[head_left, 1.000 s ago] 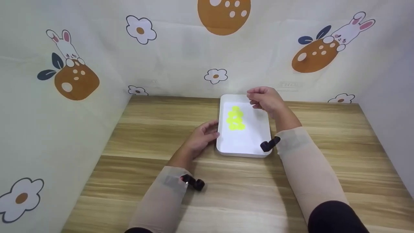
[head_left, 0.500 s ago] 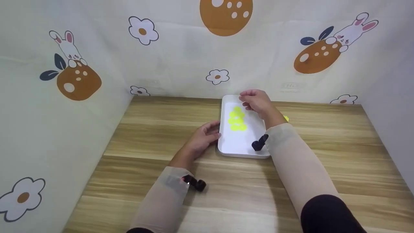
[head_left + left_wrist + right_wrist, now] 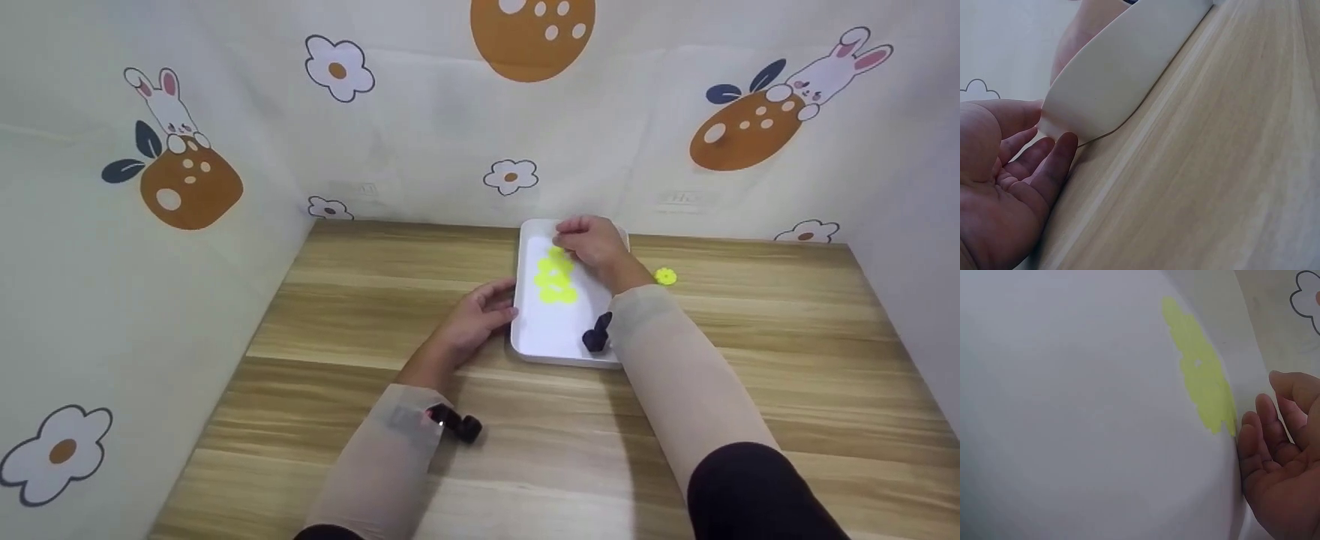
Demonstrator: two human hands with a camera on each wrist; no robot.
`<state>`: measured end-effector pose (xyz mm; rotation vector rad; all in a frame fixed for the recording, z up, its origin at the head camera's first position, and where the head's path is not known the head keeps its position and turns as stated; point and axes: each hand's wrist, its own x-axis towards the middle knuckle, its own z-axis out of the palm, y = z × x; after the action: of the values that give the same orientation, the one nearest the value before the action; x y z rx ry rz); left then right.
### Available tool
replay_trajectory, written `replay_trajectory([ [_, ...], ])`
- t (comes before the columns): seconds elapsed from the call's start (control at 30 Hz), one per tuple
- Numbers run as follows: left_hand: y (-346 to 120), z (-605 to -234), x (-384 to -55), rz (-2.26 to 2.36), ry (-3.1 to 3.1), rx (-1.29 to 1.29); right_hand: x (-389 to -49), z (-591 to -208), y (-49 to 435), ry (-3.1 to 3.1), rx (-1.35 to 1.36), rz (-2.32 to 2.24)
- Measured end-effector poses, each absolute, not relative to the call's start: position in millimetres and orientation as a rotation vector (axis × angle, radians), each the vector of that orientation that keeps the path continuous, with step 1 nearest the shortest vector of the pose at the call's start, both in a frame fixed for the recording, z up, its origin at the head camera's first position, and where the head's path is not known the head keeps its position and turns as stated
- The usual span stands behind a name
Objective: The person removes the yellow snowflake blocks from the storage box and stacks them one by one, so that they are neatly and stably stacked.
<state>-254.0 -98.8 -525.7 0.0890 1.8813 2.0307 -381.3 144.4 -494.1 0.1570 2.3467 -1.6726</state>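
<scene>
A shallow white tray (image 3: 562,337) lies on the wooden table, and several bright yellow flower-shaped pieces (image 3: 556,281) are clustered in it, running together in the glare. My left hand (image 3: 472,322) touches the tray's left side with fingertips and thumb. In the left wrist view its fingers (image 3: 1064,143) rest against the outer wall. Over the tray's far right part is my right hand (image 3: 592,244), fingers loosely bent beside the far end of the cluster. In the right wrist view, nothing shows between the fingers of the right hand (image 3: 1283,444).
A single yellow flower-shaped piece (image 3: 665,276) lies on the table (image 3: 765,360) to the right of the tray. Behind the table rises a pale cloth wall (image 3: 420,135) printed with rabbits, oranges and flowers. A small black camera sits on each wrist.
My right hand has moved left and slightly nearer over the tray toward the yellow cluster. The single piece on the right has come into view. My left hand stays at the tray.
</scene>
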Motion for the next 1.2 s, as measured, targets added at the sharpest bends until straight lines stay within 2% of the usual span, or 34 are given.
replay_trajectory([
  [0.53,-99,-525,-255,2.025,1.887,0.076,-384,-495,141,2.540,0.066,-1.330],
  [0.93,-97,-524,-255,2.017,1.892,0.069,-382,-495,141,2.572,0.024,-1.402],
  [1.2,-99,-524,-253,2.050,1.851,0.080,-381,-479,141,2.430,0.068,-1.511],
])
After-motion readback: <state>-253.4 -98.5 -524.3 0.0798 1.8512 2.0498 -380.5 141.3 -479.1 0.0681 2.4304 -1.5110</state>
